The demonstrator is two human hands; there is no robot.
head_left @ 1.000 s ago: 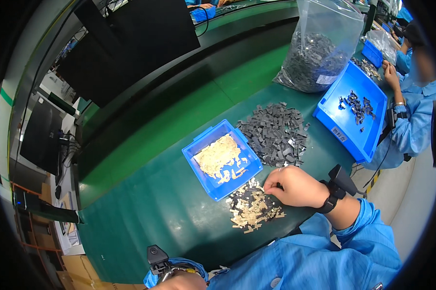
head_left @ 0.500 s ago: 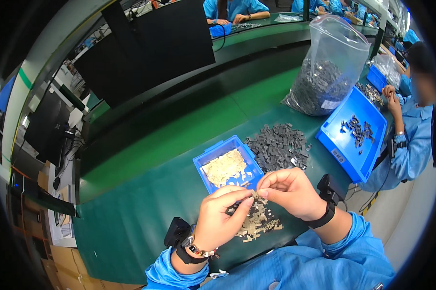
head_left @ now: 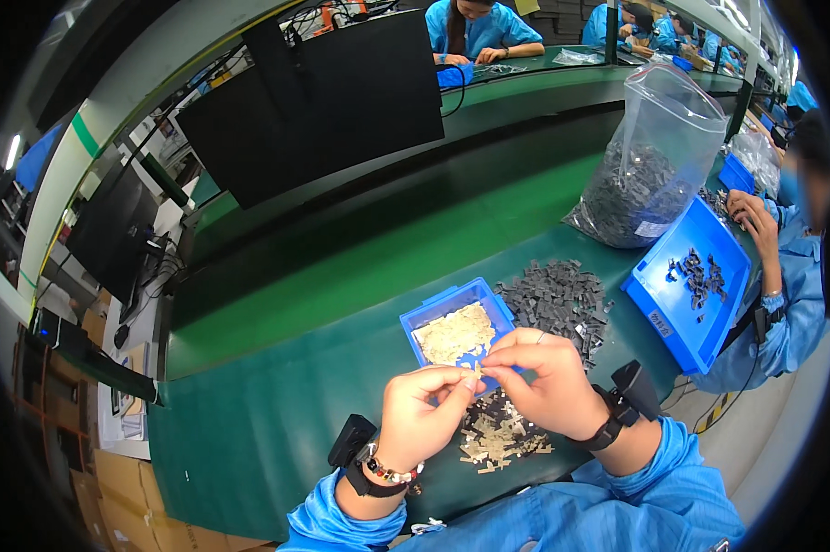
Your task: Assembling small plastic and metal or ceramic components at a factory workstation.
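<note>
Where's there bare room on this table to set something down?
The widest free patch is green tabletop left of the small blue box and left hand. The right is crowded with the dark pile, clear bag and large blue tray; a mixed pile lies beside the right hand.

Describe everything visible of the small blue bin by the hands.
The small blue bin is an open, rectangular, plastic-looking tray with raised walls and a lip along its far edge. It sits upright, turned at an angle, on the green tabletop. Cream-coloured pieces are heaped in it, a few scattered toward its near side. The left hand and right hand partly hide it; whether they touch it is unclear.
</note>
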